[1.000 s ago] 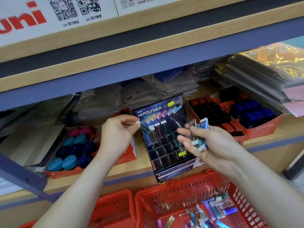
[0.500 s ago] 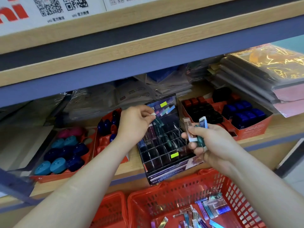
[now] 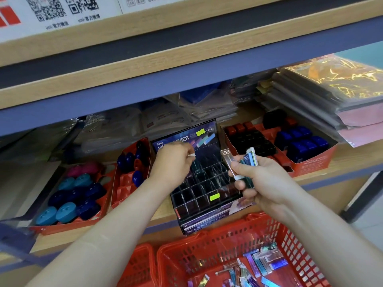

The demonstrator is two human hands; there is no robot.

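Note:
A black display box (image 3: 207,195) with many small compartments and a "Hi-Polymer" header card stands on the shelf in front of me. My left hand (image 3: 172,160) pinches one slim eraser (image 3: 191,155) by its white tip over the box's upper rows. My right hand (image 3: 257,179) grips a small bundle of slim erasers (image 3: 248,160), blue, teal and silver, just right of the box. Most front compartments look dark and hollow.
A red basket (image 3: 207,247) below the shelf holds several loose shiny erasers (image 3: 255,268); a second red basket (image 3: 141,266) sits to its left. Orange trays of blue, teal and pink items (image 3: 72,195) and of black and blue items (image 3: 294,141) flank the box. Wrapped packs are stacked behind.
My left hand has carried its eraser up and right, over the display box's back rows. My right hand stayed beside the box with its bundle. The camera shifted slightly.

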